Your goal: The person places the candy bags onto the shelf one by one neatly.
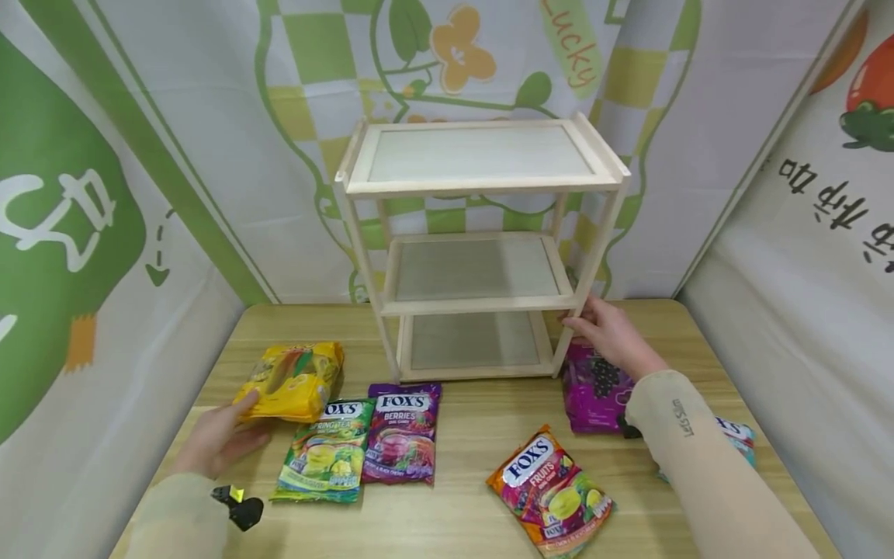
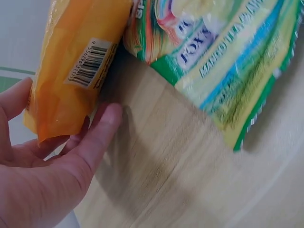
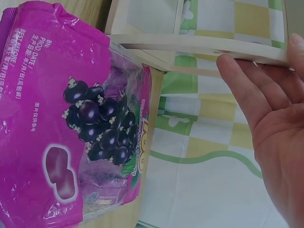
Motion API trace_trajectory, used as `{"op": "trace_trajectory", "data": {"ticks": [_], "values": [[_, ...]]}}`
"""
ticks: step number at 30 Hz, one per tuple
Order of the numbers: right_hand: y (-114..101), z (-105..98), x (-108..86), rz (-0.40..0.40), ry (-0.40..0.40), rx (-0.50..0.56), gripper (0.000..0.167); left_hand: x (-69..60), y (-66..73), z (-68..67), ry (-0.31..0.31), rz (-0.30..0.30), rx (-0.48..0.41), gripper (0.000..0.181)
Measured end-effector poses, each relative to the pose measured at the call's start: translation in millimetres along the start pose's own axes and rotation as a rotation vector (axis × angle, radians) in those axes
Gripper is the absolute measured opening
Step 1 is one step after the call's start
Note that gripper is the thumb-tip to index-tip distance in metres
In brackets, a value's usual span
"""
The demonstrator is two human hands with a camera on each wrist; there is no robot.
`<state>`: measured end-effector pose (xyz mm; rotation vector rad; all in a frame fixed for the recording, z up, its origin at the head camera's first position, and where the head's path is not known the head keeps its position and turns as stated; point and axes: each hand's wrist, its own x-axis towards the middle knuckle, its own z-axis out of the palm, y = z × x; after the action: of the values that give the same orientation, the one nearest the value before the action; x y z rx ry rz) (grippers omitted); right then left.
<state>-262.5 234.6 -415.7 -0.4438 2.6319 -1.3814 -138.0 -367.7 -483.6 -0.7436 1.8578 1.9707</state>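
My left hand (image 1: pixel 218 441) holds the near end of a yellow candy bag (image 1: pixel 296 380), thumb on one side and fingers on the other. The bag's orange back with a barcode (image 2: pixel 90 63) shows in the left wrist view. On the right, my right hand (image 1: pixel 618 334) grips the front right post of a pale wooden three-tier shelf (image 1: pixel 482 305). Fingers (image 3: pixel 242 85) lie along one side of that post in the right wrist view, and the thumb is at the other. Below this hand stands a purple bag with blackcurrants (image 1: pixel 594 392), partly covered by the wrist.
A green Fox's bag (image 1: pixel 327 454) and a purple Fox's Berries bag (image 1: pixel 403 439) lie left of centre. An orange-red Fox's Fruits bag (image 1: pixel 552 493) lies at front right. Behind the right sleeve a light blue bag (image 1: pixel 740 439) peeks out. Printed cloth walls (image 1: pixel 209 155) enclose the wooden table (image 1: pixel 447 520).
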Motion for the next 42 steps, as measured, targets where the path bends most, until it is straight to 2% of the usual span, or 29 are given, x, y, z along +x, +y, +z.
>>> {"op": "trace_trajectory", "data": {"ticks": [6,9,13,18,20,21,23,26,28,33,35,40,42], "values": [[0,-1,0.4,-0.003,-0.001,-0.032,0.049,3.3,1.1,-1.9,-0.061,-0.058,-0.290,0.085],[0,-1,0.0,-0.007,0.002,-0.056,0.051,4.2,2.2,-2.1,-0.072,-0.085,-0.384,0.074],[-1,-1,-0.6,-0.001,-0.002,-0.066,0.050,4.7,2.8,-1.1,-0.073,-0.092,-0.434,0.058],[-2,-1,-1.6,0.003,-0.007,-0.073,0.050,4.1,4.3,-1.5,-0.073,-0.117,-0.450,0.033],[-2,-1,-1.7,0.000,-0.007,-0.076,0.050,4.3,5.8,-2.4,-0.082,-0.135,-0.451,0.028],[-2,-1,-1.8,-0.002,-0.006,-0.080,0.049,4.6,6.6,-2.6,-0.087,-0.143,-0.454,0.028],[-1,-2,-1.7,-0.008,-0.006,-0.081,0.049,5.0,8.7,-1.5,-0.109,-0.153,-0.462,0.041],[-2,-2,-1.4,-0.010,-0.009,-0.079,0.048,8.6,12.0,-0.4,-0.153,-0.159,-0.496,0.067],[-2,-2,-1.4,-0.008,-0.014,-0.074,0.047,11.4,14.5,-0.5,-0.186,-0.162,-0.523,0.078],[-3,-2,-1.8,0.004,-0.019,-0.069,0.046,15.9,16.9,-4.4,-0.212,-0.159,-0.544,0.047],[-3,-2,-1.5,0.006,-0.020,-0.066,0.045,15.6,16.0,-5.1,-0.209,-0.159,-0.560,0.041],[-5,-1,0.7,0.003,-0.031,-0.029,0.044,11.8,14.8,-4.5,-0.193,-0.151,-0.604,0.079],[-5,-1,1.5,0.006,-0.033,-0.017,0.044,9.8,14.9,-3.9,-0.181,-0.145,-0.611,0.087]]}}
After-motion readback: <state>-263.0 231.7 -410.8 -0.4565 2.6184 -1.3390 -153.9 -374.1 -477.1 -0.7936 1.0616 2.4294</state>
